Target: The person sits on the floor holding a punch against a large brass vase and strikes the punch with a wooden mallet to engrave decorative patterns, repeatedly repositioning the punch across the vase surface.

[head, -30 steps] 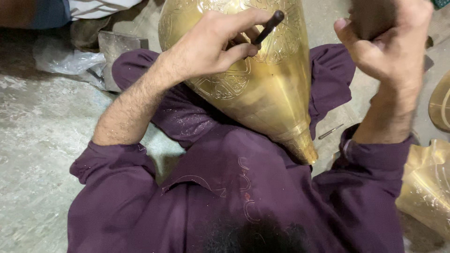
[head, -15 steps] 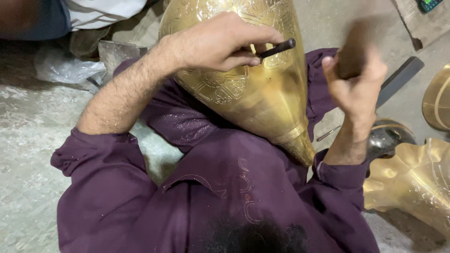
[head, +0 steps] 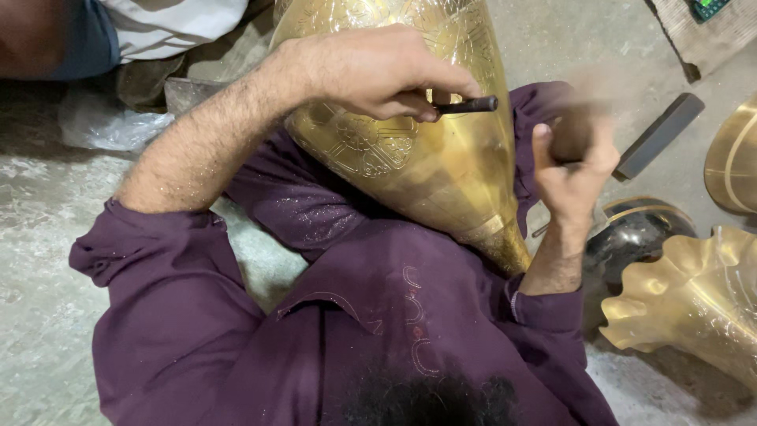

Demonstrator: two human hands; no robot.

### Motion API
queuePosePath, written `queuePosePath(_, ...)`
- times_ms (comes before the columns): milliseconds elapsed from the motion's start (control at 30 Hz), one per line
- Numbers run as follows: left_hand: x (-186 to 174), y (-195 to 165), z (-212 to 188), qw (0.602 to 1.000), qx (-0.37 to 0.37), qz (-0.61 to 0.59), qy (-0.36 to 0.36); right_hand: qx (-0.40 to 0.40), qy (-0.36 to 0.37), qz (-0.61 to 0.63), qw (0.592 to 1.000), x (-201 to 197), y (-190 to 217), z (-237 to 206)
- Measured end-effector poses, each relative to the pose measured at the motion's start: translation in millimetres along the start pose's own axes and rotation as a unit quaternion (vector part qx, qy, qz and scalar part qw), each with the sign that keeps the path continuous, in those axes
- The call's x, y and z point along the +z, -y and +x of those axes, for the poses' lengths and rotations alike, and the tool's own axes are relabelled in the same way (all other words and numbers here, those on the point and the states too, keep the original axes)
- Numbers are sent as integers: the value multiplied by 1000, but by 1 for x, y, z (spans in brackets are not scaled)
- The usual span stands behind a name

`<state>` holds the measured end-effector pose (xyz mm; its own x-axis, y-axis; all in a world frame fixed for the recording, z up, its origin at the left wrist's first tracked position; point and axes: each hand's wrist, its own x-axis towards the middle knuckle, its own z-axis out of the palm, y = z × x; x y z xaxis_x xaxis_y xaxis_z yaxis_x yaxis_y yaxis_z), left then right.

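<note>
A large engraved brass vessel [head: 453, 170] lies across my lap, its narrow neck pointing toward my body. My left hand [head: 378, 71] rests on its upper side and grips a short dark chisel [head: 467, 104], whose free end sticks out to the right. My right hand [head: 574, 170] is just right of the chisel, closed around a dark, motion-blurred striking tool [head: 572, 132]. Purple sleeves cover both my arms.
A brass piece with a wavy rim [head: 694, 296] lies at the right, beside a dark round object [head: 635, 237]. A dark flat bar [head: 659, 136] and another brass curve [head: 733, 158] lie beyond. Crumpled plastic [head: 102, 118] and another person's clothing [head: 165, 20] are at top left.
My right hand has swung down from high at the right to just beside the chisel's end. My left hand has kept the chisel on the brass vessel, turning it more level.
</note>
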<state>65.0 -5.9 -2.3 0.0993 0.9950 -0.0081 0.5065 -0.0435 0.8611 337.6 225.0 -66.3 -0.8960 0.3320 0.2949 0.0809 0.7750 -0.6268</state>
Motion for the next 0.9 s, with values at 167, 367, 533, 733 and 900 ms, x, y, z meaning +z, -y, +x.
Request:
queuePosePath(167, -2, -1, 7, 1000, 10, 10, 24, 85, -24, 132, 987, 12, -8, -11)
queuePosePath(367, -1, -1, 10, 999, 25, -21, 40, 151, -34, 139, 978, 16, -14, -24)
queuePosePath(533, 1, -3, 18, 994, 17, 8, 111, 15, -71, -36, 997, 23, -4, -30)
queuePosePath(733, 6, -7, 25, 984, -12, 35, 176, 25, -62, -83, 994, 36, 7, -45)
queuePosePath(900, 11, -5, 25, 974, -9, 61, 216, 85, -117, 39, 989, 47, 12, -57)
